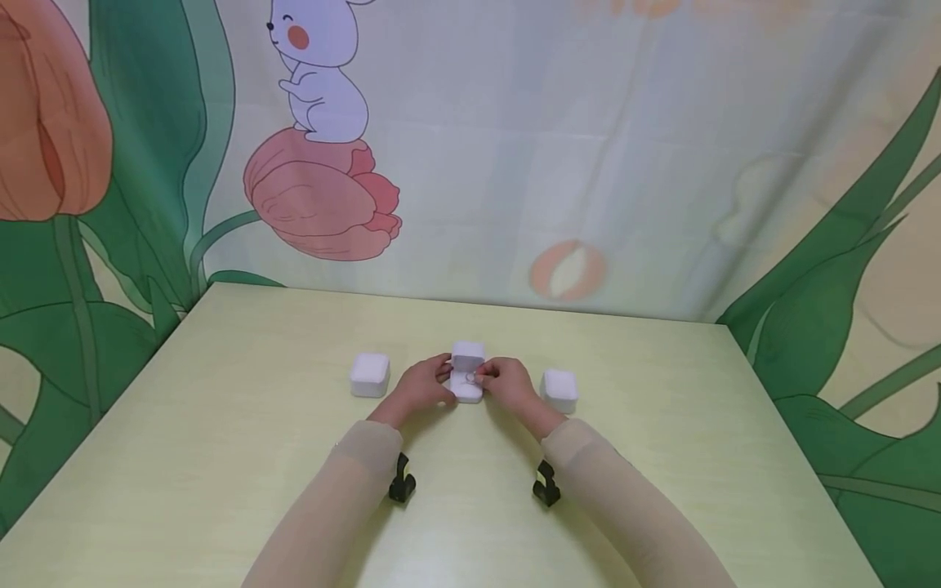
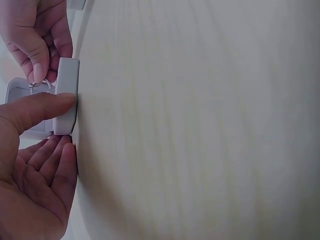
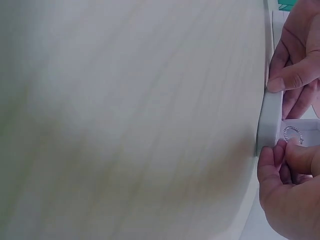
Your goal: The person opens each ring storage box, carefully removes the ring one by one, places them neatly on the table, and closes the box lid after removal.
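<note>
Fingers, right hand: pinching one beaded ring at the open white box; whether seated, I cannot tell. Risk: a skewed release could tip it loose. Fingers, left hand: gripping the box; a slack hold could let it slide. Box: near mid-far edge of tabletop. Flanking, toward far corners: closed left box; closed right box, beside the right wrist, which could nudge it.
</note>
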The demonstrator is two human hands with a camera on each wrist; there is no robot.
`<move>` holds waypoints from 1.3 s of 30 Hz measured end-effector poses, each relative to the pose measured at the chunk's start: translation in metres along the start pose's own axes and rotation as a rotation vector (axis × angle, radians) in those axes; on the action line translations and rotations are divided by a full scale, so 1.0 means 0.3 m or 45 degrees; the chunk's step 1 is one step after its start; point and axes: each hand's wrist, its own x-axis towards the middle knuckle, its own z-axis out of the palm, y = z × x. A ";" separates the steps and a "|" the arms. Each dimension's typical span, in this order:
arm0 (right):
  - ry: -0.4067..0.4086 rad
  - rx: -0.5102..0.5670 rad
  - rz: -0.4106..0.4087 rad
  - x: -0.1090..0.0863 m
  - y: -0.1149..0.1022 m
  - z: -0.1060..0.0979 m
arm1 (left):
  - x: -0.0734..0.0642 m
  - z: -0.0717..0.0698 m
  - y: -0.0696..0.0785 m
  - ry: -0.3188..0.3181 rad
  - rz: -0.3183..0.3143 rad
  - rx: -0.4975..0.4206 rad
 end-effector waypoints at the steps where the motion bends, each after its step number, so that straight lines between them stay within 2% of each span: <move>1: 0.003 0.005 0.003 0.000 0.001 -0.001 | 0.000 0.000 0.002 -0.001 -0.003 0.000; 16: 0.011 0.093 0.050 -0.016 -0.015 -0.017 | -0.003 0.004 0.008 0.011 -0.028 -0.018; 23: 0.007 0.165 0.074 -0.023 -0.028 -0.027 | -0.001 0.005 0.006 0.014 -0.014 0.031; 39: -0.009 0.249 0.106 -0.043 -0.041 -0.048 | -0.004 0.004 0.010 0.002 -0.013 -0.024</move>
